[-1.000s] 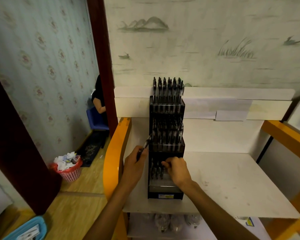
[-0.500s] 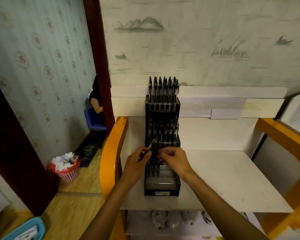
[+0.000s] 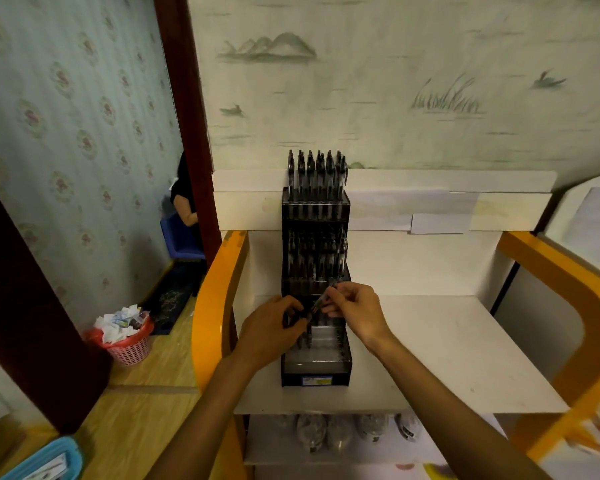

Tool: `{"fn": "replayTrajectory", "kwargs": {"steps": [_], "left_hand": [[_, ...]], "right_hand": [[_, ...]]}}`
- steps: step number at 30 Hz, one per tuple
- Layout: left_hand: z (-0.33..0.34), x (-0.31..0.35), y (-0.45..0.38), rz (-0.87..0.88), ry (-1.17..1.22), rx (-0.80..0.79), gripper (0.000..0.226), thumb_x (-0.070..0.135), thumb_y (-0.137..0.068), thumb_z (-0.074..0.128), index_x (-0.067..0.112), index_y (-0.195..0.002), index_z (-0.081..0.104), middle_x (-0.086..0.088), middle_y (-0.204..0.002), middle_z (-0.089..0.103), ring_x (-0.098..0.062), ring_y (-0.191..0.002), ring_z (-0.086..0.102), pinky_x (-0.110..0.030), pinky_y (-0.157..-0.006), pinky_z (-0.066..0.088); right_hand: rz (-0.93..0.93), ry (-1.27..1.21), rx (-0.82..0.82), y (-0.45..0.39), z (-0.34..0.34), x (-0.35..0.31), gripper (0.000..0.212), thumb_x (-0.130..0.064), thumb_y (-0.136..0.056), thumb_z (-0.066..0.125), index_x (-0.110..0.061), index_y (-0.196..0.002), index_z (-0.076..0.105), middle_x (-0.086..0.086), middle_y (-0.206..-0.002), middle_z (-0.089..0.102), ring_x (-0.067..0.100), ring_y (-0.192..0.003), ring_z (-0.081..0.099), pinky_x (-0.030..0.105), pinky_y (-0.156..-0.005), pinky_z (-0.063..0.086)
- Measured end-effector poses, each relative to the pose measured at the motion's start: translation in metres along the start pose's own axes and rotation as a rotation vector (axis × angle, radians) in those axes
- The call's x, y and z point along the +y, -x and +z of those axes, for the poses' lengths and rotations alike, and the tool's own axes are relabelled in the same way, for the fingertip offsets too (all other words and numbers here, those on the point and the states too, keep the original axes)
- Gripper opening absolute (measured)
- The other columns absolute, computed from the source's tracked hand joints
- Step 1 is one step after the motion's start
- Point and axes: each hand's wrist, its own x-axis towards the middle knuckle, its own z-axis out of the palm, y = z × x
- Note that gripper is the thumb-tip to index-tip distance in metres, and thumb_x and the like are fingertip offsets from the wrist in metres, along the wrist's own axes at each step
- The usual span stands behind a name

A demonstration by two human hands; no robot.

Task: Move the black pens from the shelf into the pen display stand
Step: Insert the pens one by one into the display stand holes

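A tall black tiered pen display stand (image 3: 315, 372) stands on the white shelf (image 3: 447, 358). Its top and middle tiers are packed with several black pens (image 3: 315, 171); the lowest tier holds a few at its left. My left hand (image 3: 274, 327) and my right hand (image 3: 355, 308) meet above the lowest tier. Both pinch one black pen (image 3: 318, 302), which lies tilted between them, its upper end toward the right hand. The left hand seems to hold more pens, mostly hidden by its fingers.
Orange curved frames (image 3: 219, 289) flank the shelf on both sides. A lower shelf holds several clear bags (image 3: 340, 433). On the floor at left stand a pink waste basket (image 3: 127, 344) full of paper and a blue tray (image 3: 45, 462). A person sits beyond the doorway (image 3: 184, 202).
My right hand has risen from the lowest tier to the pen at my left hand. Both hands now hold it above that tier. The view has shifted slightly.
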Motion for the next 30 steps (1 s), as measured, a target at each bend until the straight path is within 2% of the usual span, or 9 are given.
{"fn": "replayTrajectory", "kwargs": {"steps": [4, 7, 9, 15, 21, 25, 26, 30], "left_hand": [[-0.009, -0.006, -0.003, 0.035, -0.095, 0.072, 0.029, 0.043, -0.093, 0.062, 0.03, -0.119, 0.062, 0.009, -0.112, 0.059, -0.008, -0.097, 0.058, -0.031, -0.081, 0.053], [-0.013, -0.007, -0.004, -0.009, -0.06, 0.1, 0.028, 0.041, -0.094, 0.061, 0.029, -0.119, 0.062, 0.009, -0.114, 0.059, -0.008, -0.093, 0.06, -0.033, -0.081, 0.054], [-0.013, -0.007, -0.004, -0.013, -0.054, 0.098, 0.027, 0.04, -0.094, 0.061, 0.029, -0.119, 0.061, 0.009, -0.113, 0.059, -0.007, -0.09, 0.059, -0.033, -0.079, 0.054], [-0.011, -0.008, -0.004, -0.012, -0.052, 0.091, 0.026, 0.041, -0.094, 0.062, 0.032, -0.118, 0.061, 0.012, -0.113, 0.058, -0.004, -0.091, 0.057, -0.025, -0.076, 0.052], [-0.007, -0.01, -0.003, -0.006, -0.064, 0.056, 0.026, 0.04, -0.093, 0.063, 0.034, -0.118, 0.06, 0.013, -0.113, 0.056, -0.002, -0.091, 0.056, -0.017, -0.071, 0.047], [-0.002, -0.01, -0.003, -0.001, -0.067, 0.028, 0.026, 0.039, -0.092, 0.063, 0.035, -0.117, 0.06, 0.016, -0.111, 0.054, -0.001, -0.089, 0.055, -0.007, -0.065, 0.036], [-0.001, -0.009, -0.003, 0.0, -0.064, 0.022, 0.025, 0.038, -0.092, 0.063, 0.034, -0.117, 0.06, 0.017, -0.109, 0.053, 0.0, -0.088, 0.054, -0.006, -0.064, 0.034], [0.004, 0.0, -0.006, 0.02, -0.03, -0.002, 0.022, 0.032, -0.091, 0.066, 0.031, -0.112, 0.062, 0.017, -0.1, 0.05, -0.001, -0.086, 0.053, -0.007, -0.066, 0.035]], "right_hand": [[-0.205, 0.439, 0.088, -0.005, -0.004, 0.002, 0.023, -0.023, -0.097, 0.063, -0.008, -0.08, 0.069, 0.005, -0.07, 0.07, 0.018, -0.067, 0.068, 0.027, -0.068, 0.054], [-0.262, 0.614, 0.078, -0.005, -0.003, 0.005, 0.029, -0.027, -0.097, 0.062, -0.009, -0.074, 0.064, 0.002, -0.065, 0.065, 0.014, -0.06, 0.059, 0.026, -0.058, 0.045], [-0.271, 0.656, 0.063, -0.006, -0.002, 0.008, 0.031, -0.025, -0.098, 0.061, -0.009, -0.071, 0.063, 0.002, -0.063, 0.063, 0.011, -0.057, 0.055, 0.023, -0.057, 0.04], [-0.229, 0.717, 0.011, -0.004, 0.002, 0.021, 0.031, -0.023, -0.098, 0.06, -0.008, -0.072, 0.064, 0.006, -0.066, 0.065, 0.016, -0.06, 0.059, 0.028, -0.061, 0.046], [-0.076, 0.818, -0.051, -0.004, 0.01, 0.039, 0.032, -0.024, -0.097, 0.062, -0.003, -0.076, 0.071, 0.012, -0.074, 0.069, 0.022, -0.074, 0.065, 0.029, -0.067, 0.046], [-0.033, 0.818, -0.038, -0.003, 0.012, 0.045, 0.03, -0.024, -0.097, 0.063, -0.003, -0.078, 0.073, 0.011, -0.079, 0.071, 0.021, -0.081, 0.068, 0.009, -0.055, 0.036], [-0.037, 0.827, -0.052, -0.002, 0.012, 0.043, 0.028, -0.026, -0.096, 0.064, -0.005, -0.081, 0.074, 0.01, -0.081, 0.071, 0.021, -0.082, 0.068, 0.01, -0.056, 0.037], [-0.05, 0.869, -0.112, 0.006, 0.003, 0.033, 0.022, -0.032, -0.094, 0.065, -0.014, -0.101, 0.076, 0.007, -0.096, 0.075, 0.023, -0.089, 0.068, 0.032, -0.078, 0.053]]}}
